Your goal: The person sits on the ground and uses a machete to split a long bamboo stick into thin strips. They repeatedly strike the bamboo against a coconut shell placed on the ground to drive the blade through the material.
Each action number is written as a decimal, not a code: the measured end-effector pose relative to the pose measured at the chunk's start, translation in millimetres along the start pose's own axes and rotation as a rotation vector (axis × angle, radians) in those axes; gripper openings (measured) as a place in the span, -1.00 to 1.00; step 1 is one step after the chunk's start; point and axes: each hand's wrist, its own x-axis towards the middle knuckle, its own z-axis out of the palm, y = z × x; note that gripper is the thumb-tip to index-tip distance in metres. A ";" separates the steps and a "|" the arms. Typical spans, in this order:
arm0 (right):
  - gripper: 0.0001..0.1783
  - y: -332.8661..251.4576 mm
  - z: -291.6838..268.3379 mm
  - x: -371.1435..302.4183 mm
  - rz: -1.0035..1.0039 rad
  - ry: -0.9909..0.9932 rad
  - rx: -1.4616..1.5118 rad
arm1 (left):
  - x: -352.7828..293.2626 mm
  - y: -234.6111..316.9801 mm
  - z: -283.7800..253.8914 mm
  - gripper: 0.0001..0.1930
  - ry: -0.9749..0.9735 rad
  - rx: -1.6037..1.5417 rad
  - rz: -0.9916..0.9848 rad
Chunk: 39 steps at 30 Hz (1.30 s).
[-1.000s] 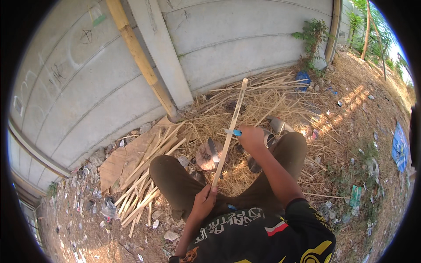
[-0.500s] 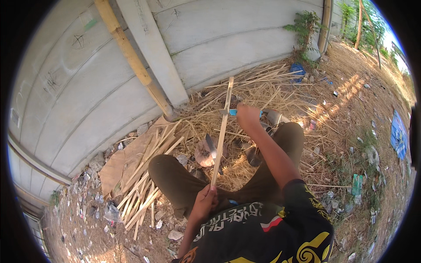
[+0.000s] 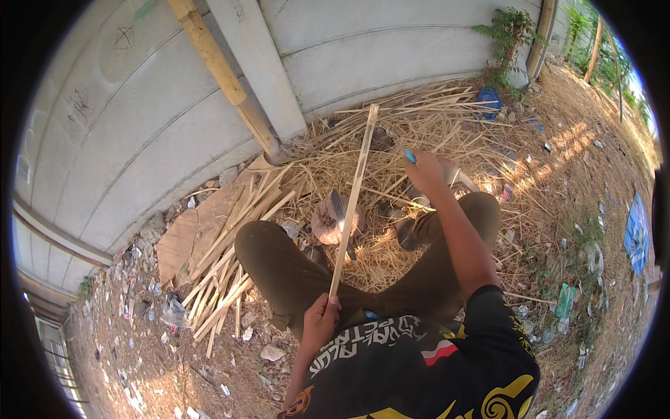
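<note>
My left hand (image 3: 321, 319) is closed around the lower end of a long, pale bamboo strip (image 3: 355, 192), close to my lap. The strip slants up and away from me, its far end free over the straw. To its right, my right hand (image 3: 424, 174) grips a blue-handled knife (image 3: 410, 156), apart from the strip. The blade of that knife does not show clearly now. Between my bent legs stands a round wooden block (image 3: 325, 225), partly behind the strip. A dark blade (image 3: 338, 205) rests at the block.
Split bamboo strips (image 3: 222, 307) lie piled on my left, beside flattened brown cardboard (image 3: 176, 241). More thin strips and shavings (image 3: 419, 105) spread before the grey panel wall (image 3: 391, 63). A bamboo pole (image 3: 223, 77) leans there. Litter dots the ground; a blue sheet (image 3: 636, 234) lies far right.
My right hand and the knife have come off the strip, moving right and slightly away from me. The left hand still holds the strip's lower end. The whole view has shifted slightly.
</note>
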 end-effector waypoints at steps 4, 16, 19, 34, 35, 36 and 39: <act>-0.78 -35.0 53.8 -49.0 -0.391 -0.202 -0.147 | 4.7 -6.3 4.8 -0.63 0.083 0.079 0.054; -0.76 -52.7 78.0 -39.7 -0.371 -0.183 -0.498 | 9.1 -12.5 13.3 -0.67 0.231 0.361 0.220; -0.83 -11.0 74.0 5.8 -0.175 -0.052 -0.643 | 10.9 -12.4 15.4 -0.68 0.209 0.456 0.260; -0.81 54.2 80.4 41.0 0.154 -0.114 -0.539 | 10.1 -4.3 15.3 -0.64 0.065 0.484 0.159; -0.78 53.2 81.8 39.4 0.164 -0.143 -0.468 | 11.8 -8.2 14.2 -0.64 0.065 0.483 0.169; -0.75 52.5 82.0 38.6 0.175 -0.172 -0.398 | 12.0 -10.5 13.1 -0.65 0.065 0.483 0.179; -0.68 25.7 70.5 24.5 0.044 -0.254 -0.382 | 10.4 -10.2 15.4 -0.68 0.117 0.465 0.210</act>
